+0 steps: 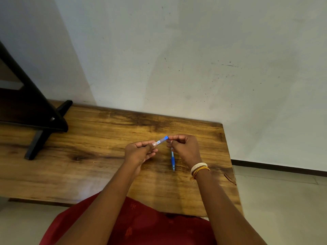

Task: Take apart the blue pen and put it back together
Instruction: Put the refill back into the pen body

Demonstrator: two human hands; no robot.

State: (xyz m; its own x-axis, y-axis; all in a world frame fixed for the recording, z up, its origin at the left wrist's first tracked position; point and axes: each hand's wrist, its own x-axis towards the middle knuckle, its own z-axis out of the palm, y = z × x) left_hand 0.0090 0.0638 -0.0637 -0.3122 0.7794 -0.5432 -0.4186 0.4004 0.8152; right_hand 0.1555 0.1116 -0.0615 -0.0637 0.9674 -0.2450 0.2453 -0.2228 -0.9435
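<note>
The bench (106, 156) is stained wood with dark grain and a soft sheen. The pen barrel (161, 140) is clear plastic capped in glossy blue; the pen front section (172, 160) shows translucent blue plastic. The wall (194, 59) is matt, scuffed paint.

Wooden table (99, 138), warm brown with dark grain streaks, pushed against a pale wall (194, 59). Wall scuffed, small dark specks and smears. Black stand (38, 124) on table's far left corner. Light tiled floor (283, 200) at right; dark skirting strip (276, 167) along wall base.
</note>
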